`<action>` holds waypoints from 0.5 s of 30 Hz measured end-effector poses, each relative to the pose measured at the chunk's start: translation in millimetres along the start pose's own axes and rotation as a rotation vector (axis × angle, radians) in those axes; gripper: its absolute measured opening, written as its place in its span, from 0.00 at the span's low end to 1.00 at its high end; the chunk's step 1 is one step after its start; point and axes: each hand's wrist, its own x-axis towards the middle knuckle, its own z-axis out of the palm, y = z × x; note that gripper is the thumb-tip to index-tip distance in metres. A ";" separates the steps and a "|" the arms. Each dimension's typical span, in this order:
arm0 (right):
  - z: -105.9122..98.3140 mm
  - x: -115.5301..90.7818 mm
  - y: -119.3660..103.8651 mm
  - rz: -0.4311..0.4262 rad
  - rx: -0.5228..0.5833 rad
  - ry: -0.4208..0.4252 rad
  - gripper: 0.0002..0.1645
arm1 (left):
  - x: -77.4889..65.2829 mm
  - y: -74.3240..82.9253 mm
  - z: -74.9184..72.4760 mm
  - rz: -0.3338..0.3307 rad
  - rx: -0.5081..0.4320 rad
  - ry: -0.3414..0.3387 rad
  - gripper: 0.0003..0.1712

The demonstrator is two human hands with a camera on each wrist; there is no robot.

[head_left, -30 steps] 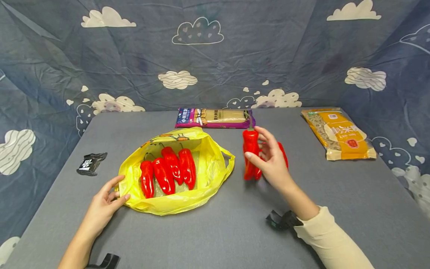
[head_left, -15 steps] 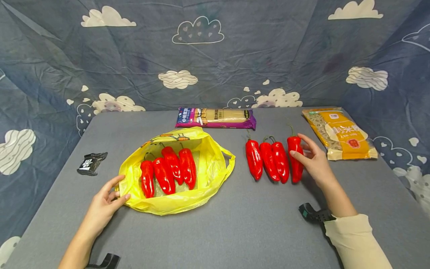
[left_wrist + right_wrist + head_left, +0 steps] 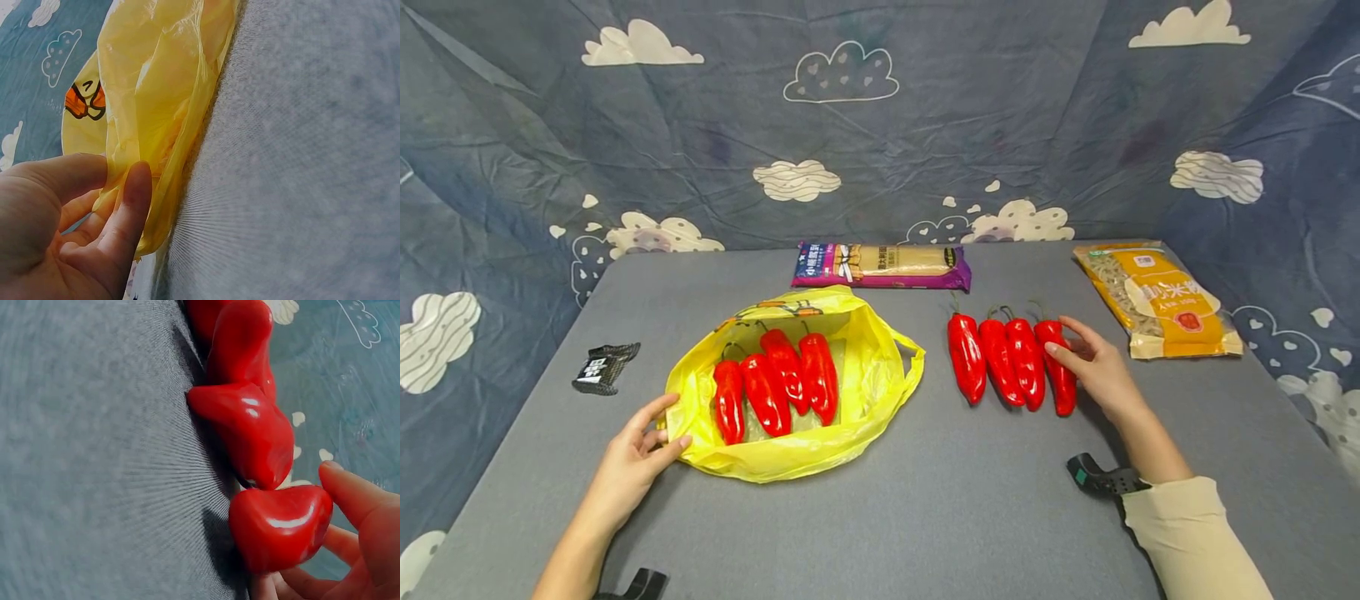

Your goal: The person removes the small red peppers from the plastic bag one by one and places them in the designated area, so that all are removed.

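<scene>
My left hand (image 3: 638, 446) pinches the left rim of a yellow plastic bag (image 3: 872, 392); thumb and finger meet on the film in the left wrist view. The bag lies mouth open, with several glossy red peppers (image 3: 766, 394) inside. On the right, more red peppers (image 3: 966, 358) lie side by side on the grey table. My right hand (image 3: 1101, 371) holds the rightmost red pepper (image 3: 1060, 375), its thumb over the near face. In the right wrist view the fingers reach beneath this red pepper (image 3: 281, 528), and the thumb (image 3: 350, 487) is at its edge.
A purple noodle pack (image 3: 880, 267) lies at the table's back. An orange-and-clear food bag (image 3: 1161, 300) is at the right rear. A small black packet (image 3: 605, 369) sits left of the yellow bag. Patterned cloth (image 3: 880, 125) hangs behind.
My right hand has carried a pepper rightward and lowered it beside the row; over the last half second it shifted slightly left, closer to the others. The left hand has stayed on the bag.
</scene>
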 end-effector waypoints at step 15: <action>-7.9 -0.6 3.2 -0.010 -0.036 -0.112 0.39 | -0.8 -2.3 -0.2 -0.016 0.020 0.004 0.34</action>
